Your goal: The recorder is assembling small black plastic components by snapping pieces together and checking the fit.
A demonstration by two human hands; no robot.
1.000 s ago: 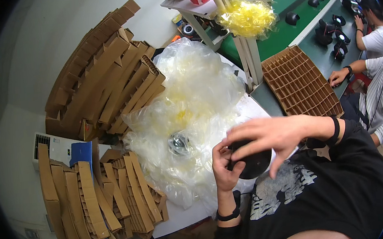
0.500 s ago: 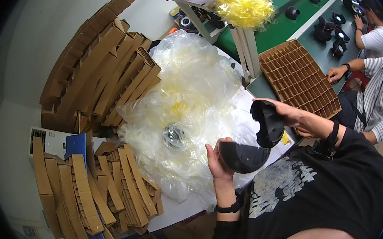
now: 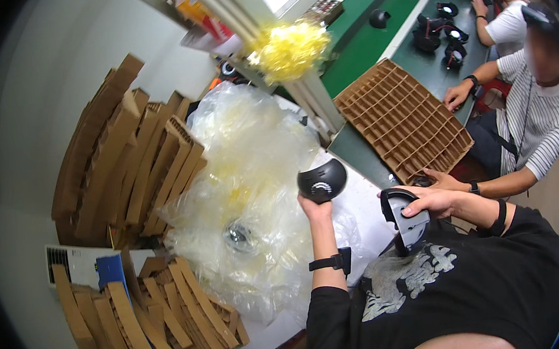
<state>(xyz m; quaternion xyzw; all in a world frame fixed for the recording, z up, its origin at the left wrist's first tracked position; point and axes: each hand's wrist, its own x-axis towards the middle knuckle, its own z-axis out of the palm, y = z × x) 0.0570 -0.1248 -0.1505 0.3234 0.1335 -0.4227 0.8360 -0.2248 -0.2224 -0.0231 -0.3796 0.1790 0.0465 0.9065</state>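
A glossy black dome-shaped shell (image 3: 328,174) with a pale printed mark sits up in my left hand (image 3: 314,207), whose fingers go behind it. It is above the edge of the white table, beside the clear plastic bags. My right hand (image 3: 434,202) grips a second curved shell (image 3: 408,228), black at the rim and grey on the face turned up, with the thumb pressed on that face. This shell is close to my shirt front, apart from the dome.
A heap of clear plastic bags (image 3: 245,164) covers much of the table. Cardboard dividers (image 3: 123,156) are stacked at left. A gridded cardboard tray (image 3: 405,118) lies at right, a co-worker's hand (image 3: 443,179) at its near corner. Black parts (image 3: 437,31) stand along the green bench.
My left hand has turned the dome and lifted it away from the other shell. My right hand has lowered its shell and turned the grey face up. The view has shifted.
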